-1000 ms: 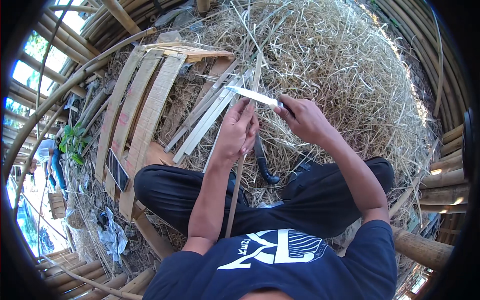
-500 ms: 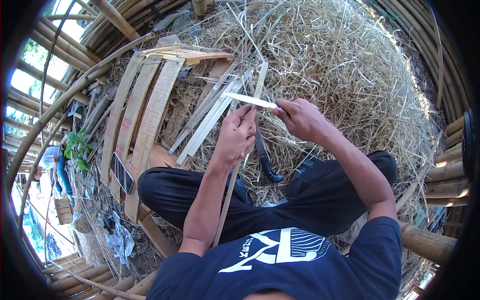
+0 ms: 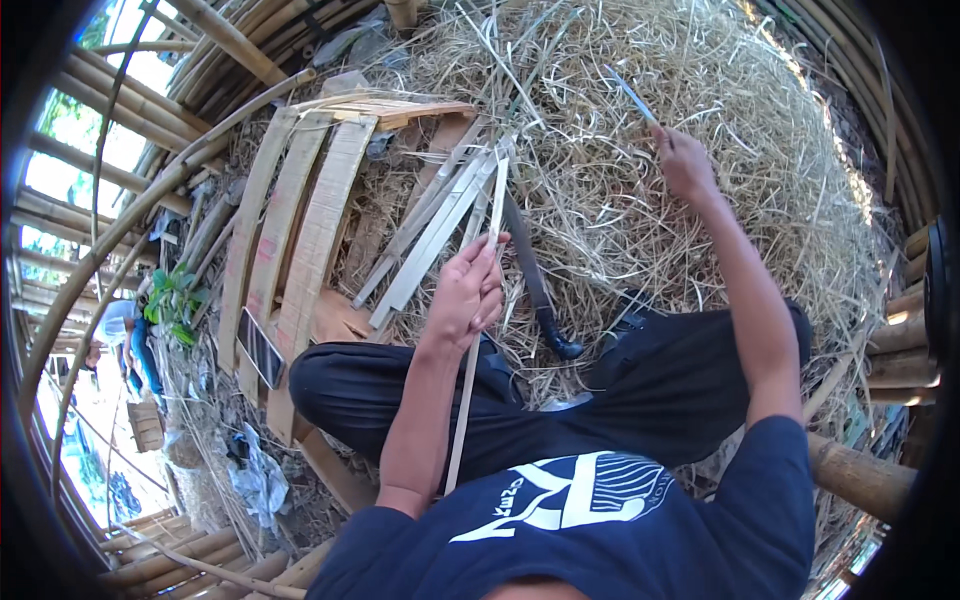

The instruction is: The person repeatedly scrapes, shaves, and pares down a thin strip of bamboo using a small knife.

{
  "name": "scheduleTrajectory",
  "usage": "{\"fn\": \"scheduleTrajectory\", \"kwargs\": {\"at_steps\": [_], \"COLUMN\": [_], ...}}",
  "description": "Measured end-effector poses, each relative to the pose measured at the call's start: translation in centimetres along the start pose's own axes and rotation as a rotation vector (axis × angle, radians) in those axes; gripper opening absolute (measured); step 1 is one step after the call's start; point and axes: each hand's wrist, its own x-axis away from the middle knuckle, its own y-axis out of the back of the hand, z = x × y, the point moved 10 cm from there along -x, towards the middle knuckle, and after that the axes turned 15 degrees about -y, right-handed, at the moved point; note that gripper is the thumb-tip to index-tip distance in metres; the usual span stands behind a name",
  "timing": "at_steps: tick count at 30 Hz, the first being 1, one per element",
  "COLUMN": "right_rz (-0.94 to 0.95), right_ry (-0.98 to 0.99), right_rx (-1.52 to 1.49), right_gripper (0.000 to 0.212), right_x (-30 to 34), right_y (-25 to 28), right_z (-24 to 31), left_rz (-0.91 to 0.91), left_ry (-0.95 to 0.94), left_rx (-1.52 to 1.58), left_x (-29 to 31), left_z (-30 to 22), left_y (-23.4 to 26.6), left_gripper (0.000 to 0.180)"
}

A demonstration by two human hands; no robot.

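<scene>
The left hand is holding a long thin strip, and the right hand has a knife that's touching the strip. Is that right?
Not quite: in the head view, the knife is apart from the strip, out over the straw. The left hand does hold the strip and the right hand the knife.

Single fisheye view, worn on the head, looking down. Navy T-shirt with white print (image 3: 560, 550) is filling bottom centre, sitting closest to the lens. Bare left hand (image 3: 466, 295) is showing mid-frame, bare right hand (image 3: 687, 165) upper right of centre, both farther off. Pale curly fibre heap (image 3: 740, 150) is spreading across upper right; brown bamboo poles (image 3: 905, 120) are bending along the right rim.
</scene>
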Motion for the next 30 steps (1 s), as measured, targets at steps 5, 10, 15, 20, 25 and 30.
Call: {"fn": "scheduleTrajectory", "kwargs": {"at_steps": [5, 10, 15, 20, 25, 30], "right_rz": [0.441, 0.525, 0.506, 0.443, 0.54, 0.1], "right_ry": [0.093, 0.389, 0.475, 0.517, 0.382, -0.12], "right_rx": [-0.3, -0.24, -0.2, -0.094, 0.119, 0.072], "right_gripper": [0.037, 0.038, 0.038, 0.037, 0.03, 0.034], "right_x": [8.7, 14.3, 15.3, 13.9, 11.2, -0.5], "right_y": [-2.6, -4.0, -3.9, -5.0, -9.0, -0.4], "right_z": [9.4, 12.6, 13.4, 12.4, 10.6, -2.9], "left_rz": [0.11, 0.034, -0.009, 0.019, -0.069, -0.028], "left_ry": [0.057, -0.027, -0.087, -0.08, 0.012, -0.025], "left_rx": [0.052, -0.072, -0.093, -0.081, 0.003, -0.052], "left_x": [-0.1, -1.0, -0.8, -1.0, -1.3, 0.0], "left_z": [1.8, 1.8, 1.3, 2.1, 4.0, 0.4], "left_y": [-2.9, -1.7, -1.2, -1.3, 0.6, 1.3], "left_gripper": [0.028, 0.023, 0.021, 0.022, 0.025, 0.027]}}
